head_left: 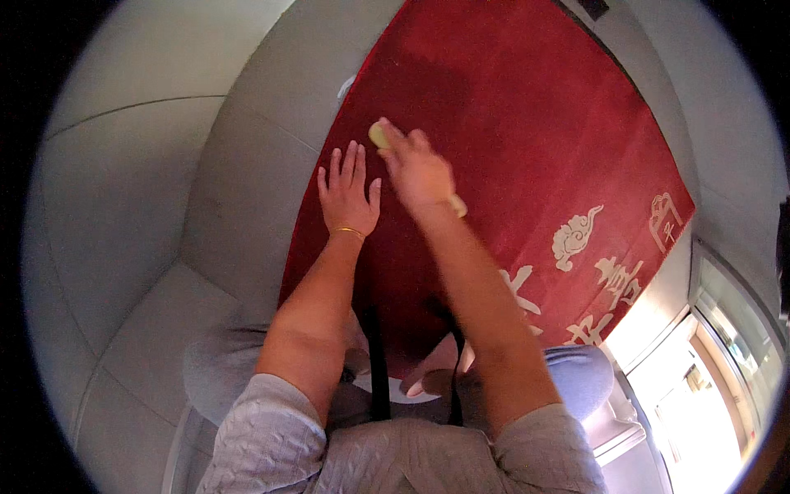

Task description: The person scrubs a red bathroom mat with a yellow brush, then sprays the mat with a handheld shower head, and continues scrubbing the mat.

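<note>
A large dark red mat (pixel 510 107) with pale decorative figures lies on the floor in front of me. My left hand (pixel 347 193) rests flat on its left part, fingers stretched out and spread, holding nothing. Just to the right and slightly farther off, my right hand (pixel 418 169) is closed around a yellowish, rounded thing (pixel 378 135), perhaps a brush or a sponge. Most of it is hidden under my fingers, and its underside cannot be seen. Something pale (pixel 458 206) shows beside my right wrist. A thin yellow bracelet (pixel 350 232) circles my left wrist.
Grey floor tiles (pixel 251 165) border the mat on the left, with a pale wall (pixel 156 74) beyond. A small whitish thing (pixel 346 86) lies by the mat's left edge. At the lower right is a bright doorway (pixel 699 395). My knees bend close to the near edge.
</note>
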`<state>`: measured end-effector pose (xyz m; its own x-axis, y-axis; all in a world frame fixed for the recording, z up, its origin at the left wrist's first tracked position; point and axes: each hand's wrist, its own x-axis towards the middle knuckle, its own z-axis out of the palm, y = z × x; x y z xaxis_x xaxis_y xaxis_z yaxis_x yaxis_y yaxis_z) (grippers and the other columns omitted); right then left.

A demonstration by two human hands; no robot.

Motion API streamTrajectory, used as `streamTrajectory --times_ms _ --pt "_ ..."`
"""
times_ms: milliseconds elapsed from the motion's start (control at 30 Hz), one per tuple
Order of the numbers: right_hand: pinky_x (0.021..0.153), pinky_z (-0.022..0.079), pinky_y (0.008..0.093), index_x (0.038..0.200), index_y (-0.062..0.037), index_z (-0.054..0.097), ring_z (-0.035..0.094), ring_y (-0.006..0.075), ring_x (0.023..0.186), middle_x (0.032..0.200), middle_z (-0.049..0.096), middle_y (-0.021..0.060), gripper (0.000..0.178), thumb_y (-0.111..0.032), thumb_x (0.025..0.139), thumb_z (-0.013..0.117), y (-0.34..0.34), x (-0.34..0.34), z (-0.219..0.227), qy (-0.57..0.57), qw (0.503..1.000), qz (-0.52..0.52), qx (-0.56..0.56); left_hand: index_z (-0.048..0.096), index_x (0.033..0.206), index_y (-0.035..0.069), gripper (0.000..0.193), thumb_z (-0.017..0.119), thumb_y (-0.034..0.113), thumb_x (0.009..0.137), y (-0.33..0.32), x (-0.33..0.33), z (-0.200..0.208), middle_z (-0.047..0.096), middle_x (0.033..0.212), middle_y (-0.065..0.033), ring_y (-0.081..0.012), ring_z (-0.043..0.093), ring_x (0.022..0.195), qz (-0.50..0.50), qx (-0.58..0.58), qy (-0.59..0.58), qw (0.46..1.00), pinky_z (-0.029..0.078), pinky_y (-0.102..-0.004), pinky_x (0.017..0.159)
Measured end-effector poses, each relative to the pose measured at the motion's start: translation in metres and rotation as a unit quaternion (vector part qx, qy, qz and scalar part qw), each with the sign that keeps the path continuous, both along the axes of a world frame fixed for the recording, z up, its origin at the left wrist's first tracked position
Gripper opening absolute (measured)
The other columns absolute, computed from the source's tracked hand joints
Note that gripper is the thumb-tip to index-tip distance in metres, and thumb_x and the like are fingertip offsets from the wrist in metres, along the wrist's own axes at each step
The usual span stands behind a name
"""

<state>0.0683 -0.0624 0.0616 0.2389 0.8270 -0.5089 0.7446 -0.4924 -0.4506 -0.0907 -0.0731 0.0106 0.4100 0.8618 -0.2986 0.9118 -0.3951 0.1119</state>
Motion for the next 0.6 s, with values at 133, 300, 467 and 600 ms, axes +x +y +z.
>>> streamTrajectory --times_ms 133,300,467,600 --pt "0.087 0.054 0.0468 0.129 -0.0059 0.052 0.068 0.0367 0.101 0.113 0.067 0.0198 0.050 -0.045 0.101 0.040 -0.024 0.133 -0.009 -0.205 0.976 -0.060 -0.038 0.021 0.156 0.016 0.067 0.046 0.038 0.098 0.002 -0.007 0.000 0.018 0.163 0.0003 -0.0269 0.018 0.149 0.006 0.004 -0.008 1.000 0.014 -0.0502 0.120" --pt "0.064 0.056 0.0441 0.117 -0.0037 0.064 0.070 0.0314 0.080 0.093 0.069 0.0169 0.041 -0.038 0.099 0.052 -0.026 0.170 -0.046 -0.201 0.940 -0.270 0.057 0.022 0.156 0.016 0.067 0.049 0.037 0.097 0.004 0.006 0.001 0.021 0.162 -0.0007 -0.0275 0.019 0.149 0.007 -0.001 -0.028 1.000 0.015 -0.0506 0.120" --pt "0.078 0.055 0.0495 0.127 -0.0169 0.054 0.066 0.0381 0.094 0.112 0.059 0.0170 0.040 -0.042 0.096 0.051 0.059 -0.040 -0.018 0.029 0.996 -0.024 -0.079 0.025 0.154 0.007 0.072 0.052 0.038 0.095 0.012 0.007 0.012 0.023 0.161 -0.0082 -0.0295 0.020 0.148 0.067 -0.098 -0.026 0.993 0.015 -0.0486 0.120" --pt "0.081 0.054 0.0507 0.130 -0.0088 0.052 0.067 0.0375 0.099 0.117 0.062 0.0139 0.053 -0.050 0.097 0.047 0.051 0.031 -0.019 -0.117 0.990 0.026 -0.070 0.026 0.152 0.004 0.073 0.053 0.040 0.095 0.004 -0.006 -0.005 0.023 0.160 -0.0123 -0.0295 0.022 0.148 0.029 0.002 -0.069 0.997 0.016 -0.0485 0.120"
